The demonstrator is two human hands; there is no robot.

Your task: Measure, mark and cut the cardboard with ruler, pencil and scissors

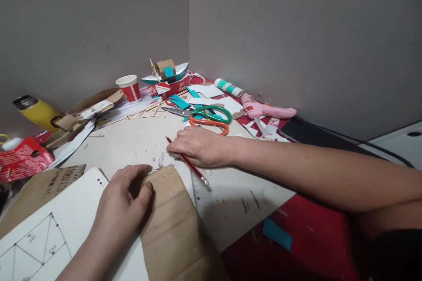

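Observation:
My left hand (123,202) rests at the left edge of a brown cardboard piece (176,224), its thumb on the cardboard and apart from the curved fingers. Under that wrist lies white paper (79,210) with a pen-drawn figure of lines and dots. My right hand (204,147) is low over the table beyond the cardboard, closed on a red and black pencil (193,167). The pencil's eraser end points toward me, and its other end sticks out past the fingers. A clear ruler (197,191) lies partly under the cardboard's right edge.
Scissors (211,114) with green and orange handles lie just beyond my right hand. A pink glue gun (268,109), glue stick tube (228,87), paper cup (129,88) and model boat (168,72) stand behind, among scraps. At left is a yellow bottle (38,112).

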